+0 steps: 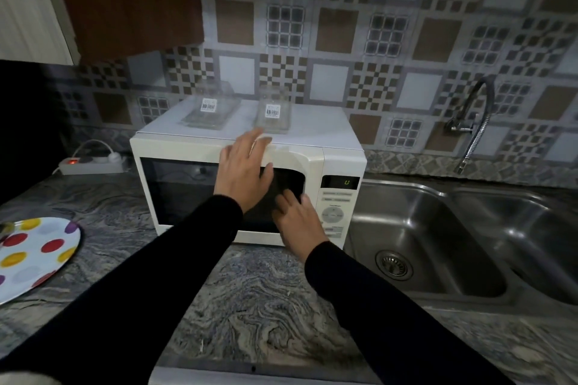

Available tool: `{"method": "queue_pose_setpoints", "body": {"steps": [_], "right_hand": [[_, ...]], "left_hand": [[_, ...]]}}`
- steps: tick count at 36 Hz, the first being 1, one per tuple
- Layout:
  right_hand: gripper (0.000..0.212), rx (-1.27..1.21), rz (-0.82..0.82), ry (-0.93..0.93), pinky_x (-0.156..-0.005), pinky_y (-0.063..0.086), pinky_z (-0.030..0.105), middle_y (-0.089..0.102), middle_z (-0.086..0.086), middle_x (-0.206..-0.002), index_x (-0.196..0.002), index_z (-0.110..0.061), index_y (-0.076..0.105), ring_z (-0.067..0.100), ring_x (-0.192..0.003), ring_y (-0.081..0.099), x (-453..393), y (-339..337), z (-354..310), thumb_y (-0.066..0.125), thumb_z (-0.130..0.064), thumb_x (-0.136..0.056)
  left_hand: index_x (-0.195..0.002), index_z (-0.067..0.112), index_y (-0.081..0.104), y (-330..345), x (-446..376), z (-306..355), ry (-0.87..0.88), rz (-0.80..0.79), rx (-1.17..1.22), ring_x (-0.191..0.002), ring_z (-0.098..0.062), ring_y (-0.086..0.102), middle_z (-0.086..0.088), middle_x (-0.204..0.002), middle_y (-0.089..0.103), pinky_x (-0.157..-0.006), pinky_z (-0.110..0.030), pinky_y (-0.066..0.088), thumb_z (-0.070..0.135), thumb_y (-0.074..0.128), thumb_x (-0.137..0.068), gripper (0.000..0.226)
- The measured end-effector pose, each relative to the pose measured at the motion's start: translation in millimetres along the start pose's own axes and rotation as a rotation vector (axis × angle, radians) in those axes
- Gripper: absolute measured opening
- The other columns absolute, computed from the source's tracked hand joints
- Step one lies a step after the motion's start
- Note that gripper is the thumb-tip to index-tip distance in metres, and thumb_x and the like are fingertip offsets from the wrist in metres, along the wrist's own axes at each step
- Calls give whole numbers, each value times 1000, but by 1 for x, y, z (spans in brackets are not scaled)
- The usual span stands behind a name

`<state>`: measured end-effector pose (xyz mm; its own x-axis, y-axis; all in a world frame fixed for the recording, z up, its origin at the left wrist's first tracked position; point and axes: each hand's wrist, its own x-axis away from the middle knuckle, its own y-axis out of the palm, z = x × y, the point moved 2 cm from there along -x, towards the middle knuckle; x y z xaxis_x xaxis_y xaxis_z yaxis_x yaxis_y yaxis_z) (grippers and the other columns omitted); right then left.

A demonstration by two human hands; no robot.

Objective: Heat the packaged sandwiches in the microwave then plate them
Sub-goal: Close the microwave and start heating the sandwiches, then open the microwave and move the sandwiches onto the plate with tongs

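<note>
Packages atop microwave, just beyond left fingers

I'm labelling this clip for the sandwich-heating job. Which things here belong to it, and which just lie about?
Job: microwave, door closed; two clear packages on top of it; dotted plate; left hand and right hand at the door.

Lying about: power strip, sink, faucet.
</note>
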<state>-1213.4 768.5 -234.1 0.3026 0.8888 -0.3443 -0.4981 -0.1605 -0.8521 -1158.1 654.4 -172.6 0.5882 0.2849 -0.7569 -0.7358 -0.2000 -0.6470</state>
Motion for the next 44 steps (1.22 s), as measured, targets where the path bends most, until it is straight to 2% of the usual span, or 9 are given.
{"method": "queue_pose_setpoints", "body": {"steps": [3, 6, 9, 14, 20, 30, 40, 42, 44], "right_hand": [[25, 191, -100, 28, -91, 35, 44, 55, 8, -115, -111, -16, 67, 29, -113, 44, -8, -12, 11, 52, -23, -92], [28, 306, -175, 48, -105, 28, 52, 52, 7, -118, -119, -17, 62, 27, -117, 39, -12, -23, 22, 47, -24, -96], [30, 324, -221, 30, -106, 27, 52, 52, 5, -122, -122, -18, 61, 26, -121, 37, -15, -28, 25, 45, -25, -98], [30, 313, -243, 27, -100, 33, 43, 55, 4, -122, -121, -19, 61, 25, -122, 36, -17, -28, 22, 42, -26, -99], [32, 323, -244, 18, -97, 34, 40, 54, 2, -123, -121, -20, 62, 24, -122, 35, -15, -28, 23, 41, -30, -99], [33, 269, -184, 27, -92, 34, 38, 56, 0, -117, -118, -20, 65, 23, -120, 35, -15, -24, 25, 39, -28, -100], [30, 170, -106, -4, -88, 33, 37, 56, 2, -111, -108, -17, 69, 24, -115, 39, 13, -39, 0, 41, -24, -99], [18, 133, -53, 39, -81, 31, 37, 63, 1, -93, -87, -18, 76, 24, -104, 41, 21, -48, -8, 59, -26, -88], [10, 125, -40, 55, -71, 27, 35, 62, -3, -72, -64, -21, 74, 21, -90, 44, 26, -51, -14, 75, -30, -69]], "left_hand": [[-138, 15, 44, -6, -21, 0, -33, -170, -22, -138, -20, 36, -3, -149, 38, -111, -46, 29, 34, 50, -92, 50], [-146, 18, 32, -3, -34, -7, -123, -381, -56, -143, -18, 27, -1, -156, 26, -115, -49, 19, 42, 35, -99, 53], [-146, 17, 33, 2, -38, -14, -190, -506, -98, -142, -21, 29, -1, -159, 18, -115, -47, 21, 47, 28, -100, 55], [-146, 17, 34, 2, -38, -16, -190, -505, -97, -139, -22, 34, -3, -153, 33, -116, -44, 22, 47, 28, -100, 55], [-147, 17, 30, 3, -36, -19, -158, -537, -130, -139, -22, 36, -3, -153, 33, -115, -46, 23, 48, 28, -100, 57], [-147, 19, 32, -4, -46, -13, -248, -629, -104, -141, -23, 32, -3, -153, 32, -118, -51, 17, 53, 24, -99, 60], [-152, 20, 21, -6, -38, -11, -242, -670, -113, -146, -19, 21, 0, -159, 20, -118, -50, 9, 56, 14, -98, 65], [-152, 20, 19, -7, -33, -11, -236, -655, -122, -148, -18, 16, 1, -160, 16, -118, -50, 7, 55, 13, -98, 65], [-152, 20, 18, -12, -27, -12, -225, -647, -130, -148, -18, 14, 1, -161, 13, -119, -50, 7, 54, 13, -99, 64]]}}
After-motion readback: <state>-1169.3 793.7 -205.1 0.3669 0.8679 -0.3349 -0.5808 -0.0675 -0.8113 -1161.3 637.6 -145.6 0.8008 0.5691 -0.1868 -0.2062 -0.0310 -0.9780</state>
